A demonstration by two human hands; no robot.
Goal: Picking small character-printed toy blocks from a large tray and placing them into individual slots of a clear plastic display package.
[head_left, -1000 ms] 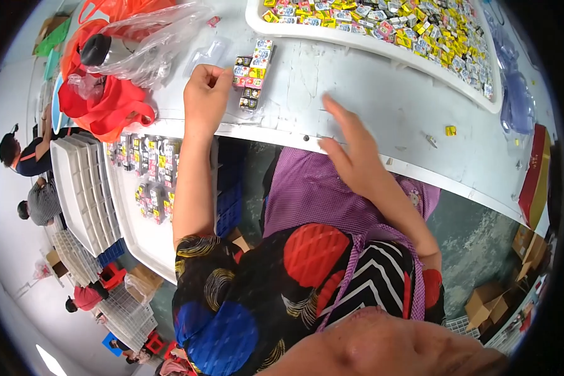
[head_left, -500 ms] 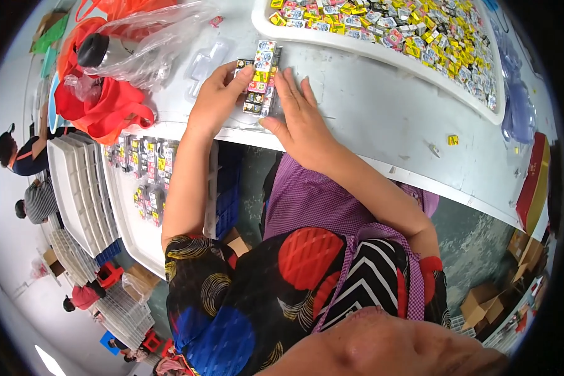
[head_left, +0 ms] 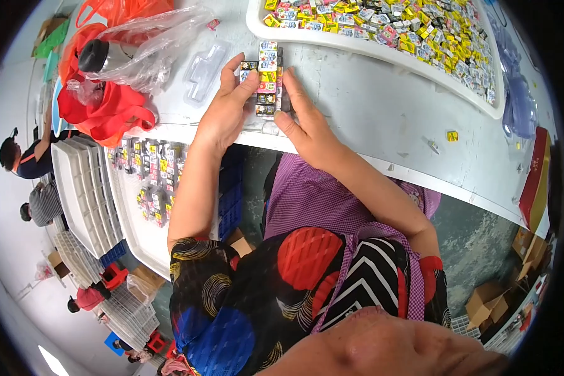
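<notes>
A pack of small printed blocks (head_left: 267, 81) in white, yellow, pink and black stands at the table's near edge, stacked in a column with a short branch to the left. My left hand (head_left: 227, 113) grips its left side, thumb on the blocks and fingers along the edge. Against the right side rest the fingers of my right hand (head_left: 308, 125), its thumb at the near end. Clear plastic shows at the pack's right edge. To the left of it lies an unfilled clear plastic blister tray (head_left: 205, 74).
A white bin (head_left: 357, 42) heaped with loose blocks is at the far right. Red bags (head_left: 100, 113) and a flask (head_left: 100, 53) in clear plastic stand left. Below them, a white tray (head_left: 138, 232) holds filled packs. One loose yellow block (head_left: 452, 136) lies right.
My left hand has shifted right and down a little, its fingers straighter. The right hand's fingers have drawn closer together along the pack. The pack has moved slightly right.
</notes>
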